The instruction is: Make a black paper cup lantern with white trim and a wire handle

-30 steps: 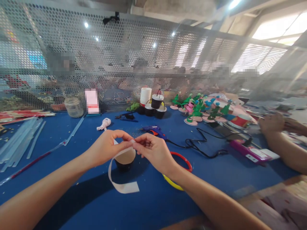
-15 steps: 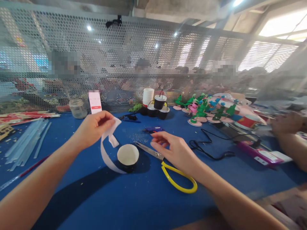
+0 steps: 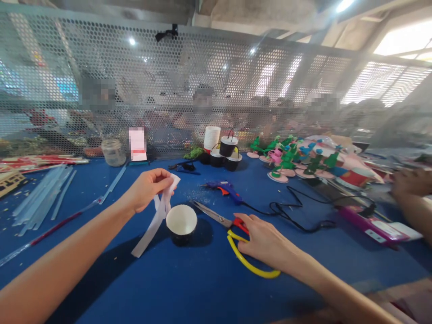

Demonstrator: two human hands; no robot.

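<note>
My left hand pinches a white strip that looks like paper or ribbon; it hangs down in a fold with one end near the table. Just right of the strip stands a small cup, black outside and white inside. My right hand is closed around the handle of a pair of scissors lying on the table. One handle loop is yellow, the other red and partly hidden by my fingers. The blades point left, toward the cup, and look nearly closed.
Behind the scissors lies a blue glue gun with a black cord. Glue sticks spread at left. Small black buckets, stacked white cups and green figures stand at the back. Another person's hand is at right.
My right hand has come down from above the blades onto the scissors' handle, uncovering the glue gun. My left hand has shifted right with the strip, whose loose end has swung left from the cup.
</note>
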